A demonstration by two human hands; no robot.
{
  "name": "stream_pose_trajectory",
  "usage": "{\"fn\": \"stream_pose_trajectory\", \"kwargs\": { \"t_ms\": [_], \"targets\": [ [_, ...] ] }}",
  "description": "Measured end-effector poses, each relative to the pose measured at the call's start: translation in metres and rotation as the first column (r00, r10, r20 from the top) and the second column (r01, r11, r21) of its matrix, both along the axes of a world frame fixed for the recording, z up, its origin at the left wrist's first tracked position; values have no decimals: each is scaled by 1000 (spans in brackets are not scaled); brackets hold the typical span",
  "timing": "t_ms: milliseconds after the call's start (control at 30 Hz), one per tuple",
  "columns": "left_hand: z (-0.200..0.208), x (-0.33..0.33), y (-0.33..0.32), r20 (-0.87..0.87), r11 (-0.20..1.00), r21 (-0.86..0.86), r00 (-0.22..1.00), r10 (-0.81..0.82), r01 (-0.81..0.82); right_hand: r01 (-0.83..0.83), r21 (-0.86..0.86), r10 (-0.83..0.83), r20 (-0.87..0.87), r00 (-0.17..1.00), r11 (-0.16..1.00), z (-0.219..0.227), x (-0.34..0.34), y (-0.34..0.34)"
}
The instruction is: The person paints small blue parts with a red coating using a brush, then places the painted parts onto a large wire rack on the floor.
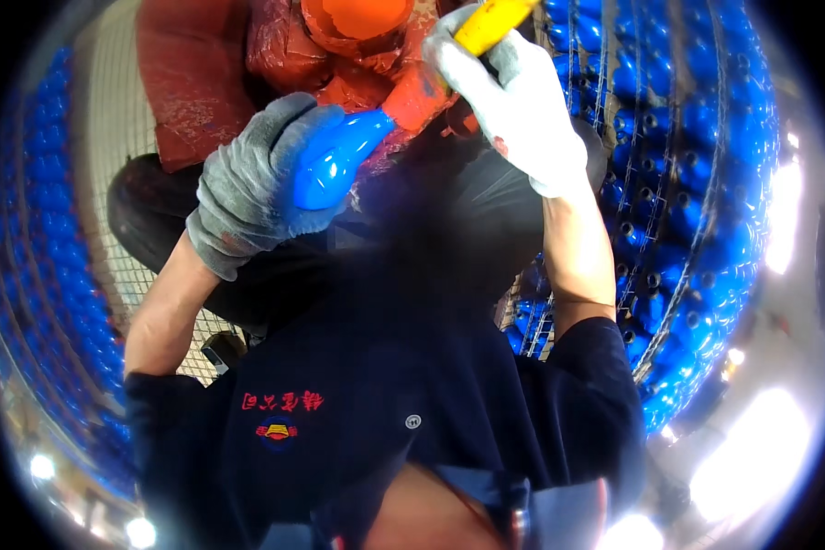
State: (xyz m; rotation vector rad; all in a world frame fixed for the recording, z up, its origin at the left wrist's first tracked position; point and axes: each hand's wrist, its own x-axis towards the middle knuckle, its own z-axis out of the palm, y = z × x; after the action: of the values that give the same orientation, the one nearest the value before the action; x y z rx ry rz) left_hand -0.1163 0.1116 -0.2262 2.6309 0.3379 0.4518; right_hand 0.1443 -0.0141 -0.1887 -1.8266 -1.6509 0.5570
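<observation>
My left hand point(247, 174), in a grey work glove, is closed round a glossy blue bulb-shaped part point(332, 172). The part tilts, its narrow end up and to the right. In a pale glove with a red stain, my right hand point(527, 115) grips a paintbrush point(492, 27) by its yellow handle. Red paint coats the brush's wide head, which meets the narrow end of the blue part. Just beyond both hands sits a container of orange-red paint point(357, 16), its surroundings smeared with red.
Rows of similar blue parts point(651, 174) stand on wire racks to the right, and more blue parts point(50, 211) line the left side. A red paint-stained sheet point(192, 82) lies at the upper left, beside pale mesh point(110, 119). My dark-trousered legs are bent beneath my hands.
</observation>
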Motion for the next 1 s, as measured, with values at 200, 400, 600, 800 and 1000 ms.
{"fn": "stream_pose_trajectory", "kwargs": {
  "t_ms": [200,400,600,800,1000],
  "targets": [
    [-15,-5,7,84,799,-601,995,47,12,176,78,-98,-585,805,981,1,-16,-12],
    [-37,-27,9,-9,-398,-915,986,166,59,201,305,80,-705,704,931,-44,-3,-18],
    [-50,-3,-17,351,-955,-87,906,235,282,396,307,231,-946,229,865,-113,-24,6],
    [-50,9,-5,475,-858,-112,786,396,501,513,413,342,-911,231,753,-133,4,13],
    [1,-3,64,448,-366,-711,787,423,601,212,266,-124,-313,942,940,-104,43,25]
  ]
}}
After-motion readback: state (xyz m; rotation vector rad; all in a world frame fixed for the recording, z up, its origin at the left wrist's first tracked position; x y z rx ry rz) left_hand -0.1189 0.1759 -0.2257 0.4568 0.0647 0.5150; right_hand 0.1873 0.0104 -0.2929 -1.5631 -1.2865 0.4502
